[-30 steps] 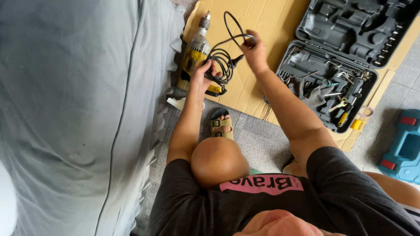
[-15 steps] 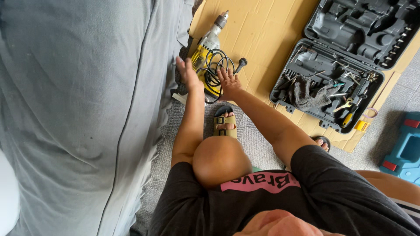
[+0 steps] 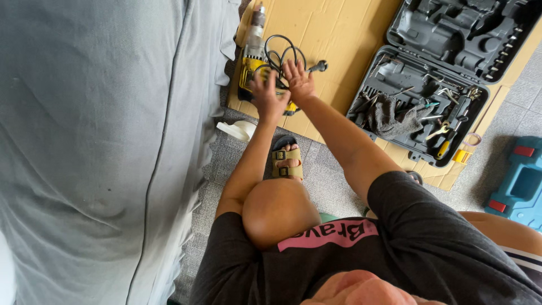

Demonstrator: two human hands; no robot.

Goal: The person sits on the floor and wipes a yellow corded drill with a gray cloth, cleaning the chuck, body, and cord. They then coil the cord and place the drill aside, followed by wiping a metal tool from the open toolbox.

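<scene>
A yellow and grey electric drill [image 3: 252, 45] lies on a cardboard sheet [image 3: 339, 28], chuck pointing away from me. Its black cord [image 3: 284, 52] is coiled on top of the body, and the plug [image 3: 320, 66] sticks out to the right. My left hand [image 3: 265, 95] rests over the drill's handle end with the fingers spread. Beside it, my right hand [image 3: 296, 79] presses on the coiled cord, fingers also apart. Neither hand is closed around anything.
An open black tool case [image 3: 485, 34] at the right holds a grey cloth [image 3: 389, 116], bits and a yellow-handled tool [image 3: 443, 149]. A teal case [image 3: 522, 181] sits far right. Grey fabric [image 3: 101, 141] fills the left. My sandalled foot [image 3: 287, 161] stands near a white scrap [image 3: 240, 130].
A second ago my right hand held the cord up in a loop. The cord now lies coiled on the drill, and both hands have come down onto it.
</scene>
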